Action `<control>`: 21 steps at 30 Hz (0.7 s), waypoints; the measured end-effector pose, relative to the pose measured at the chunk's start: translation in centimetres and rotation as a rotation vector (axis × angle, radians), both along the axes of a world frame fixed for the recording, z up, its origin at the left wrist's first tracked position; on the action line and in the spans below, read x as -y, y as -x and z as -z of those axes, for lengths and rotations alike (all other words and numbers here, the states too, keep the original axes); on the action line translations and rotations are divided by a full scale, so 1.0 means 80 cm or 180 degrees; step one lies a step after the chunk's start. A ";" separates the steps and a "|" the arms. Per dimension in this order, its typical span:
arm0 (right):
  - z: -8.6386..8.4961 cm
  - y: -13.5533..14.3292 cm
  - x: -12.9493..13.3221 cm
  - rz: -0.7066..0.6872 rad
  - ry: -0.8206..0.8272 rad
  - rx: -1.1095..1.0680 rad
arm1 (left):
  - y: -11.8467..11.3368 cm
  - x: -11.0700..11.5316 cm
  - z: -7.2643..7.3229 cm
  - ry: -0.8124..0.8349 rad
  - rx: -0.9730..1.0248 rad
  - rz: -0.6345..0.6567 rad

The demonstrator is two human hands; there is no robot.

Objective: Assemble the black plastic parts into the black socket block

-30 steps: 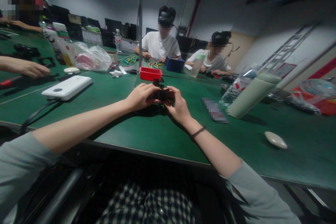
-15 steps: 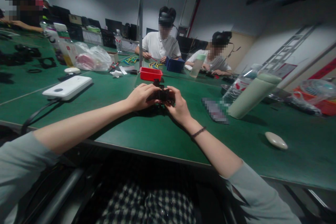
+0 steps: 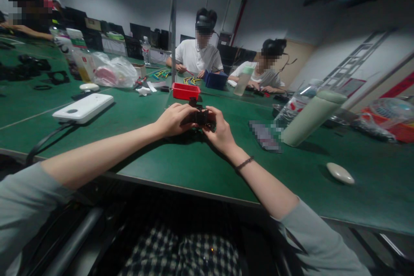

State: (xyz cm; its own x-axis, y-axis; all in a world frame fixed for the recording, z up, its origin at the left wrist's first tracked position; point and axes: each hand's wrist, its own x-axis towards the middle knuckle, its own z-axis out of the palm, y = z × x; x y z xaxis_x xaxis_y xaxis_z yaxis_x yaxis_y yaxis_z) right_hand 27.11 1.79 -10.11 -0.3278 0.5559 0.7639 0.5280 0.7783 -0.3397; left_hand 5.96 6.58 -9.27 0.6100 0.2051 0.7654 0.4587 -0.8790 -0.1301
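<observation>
Between my two hands is a small black block-shaped part (image 3: 202, 117), its exact kind too dark to make out. My left hand (image 3: 174, 119) grips it from the left, the fingers curled over its top and side. On the other side my right hand (image 3: 220, 127) pinches it with thumb and fingers. More black pieces show just behind and beneath the part, partly covered by my fingers. Both hands rest low over the green table (image 3: 181, 164), in front of a red bin (image 3: 186, 91).
To the left lies a white power bank (image 3: 83, 108) with a black cable, beyond it a plastic bag (image 3: 111, 71). At right stand a green tumbler (image 3: 312, 118), a blurred-out flat item (image 3: 265, 136) and a pale oval object (image 3: 340, 173). Across the table, people in headsets work near a blue bin (image 3: 215, 80).
</observation>
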 end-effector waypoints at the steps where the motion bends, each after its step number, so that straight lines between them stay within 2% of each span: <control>1: 0.000 0.000 0.000 0.0023 0.0017 0.0006 | 0.000 0.000 0.000 -0.0015 0.0008 0.0014; 12: 0.001 0.000 0.000 -0.0002 0.0111 -0.0020 | 0.000 0.001 0.000 0.0111 -0.0047 -0.0027; 21: 0.000 0.001 0.001 -0.0026 0.0032 -0.0024 | 0.000 0.000 0.000 0.0007 -0.0032 0.0054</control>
State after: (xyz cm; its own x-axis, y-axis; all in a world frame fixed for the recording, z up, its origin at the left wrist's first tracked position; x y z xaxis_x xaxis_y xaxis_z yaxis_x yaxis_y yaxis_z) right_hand 27.02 1.73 -10.11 -0.3266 0.5610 0.7607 0.5192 0.7790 -0.3516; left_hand 5.92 6.62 -9.25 0.6211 0.1964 0.7587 0.4425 -0.8869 -0.1327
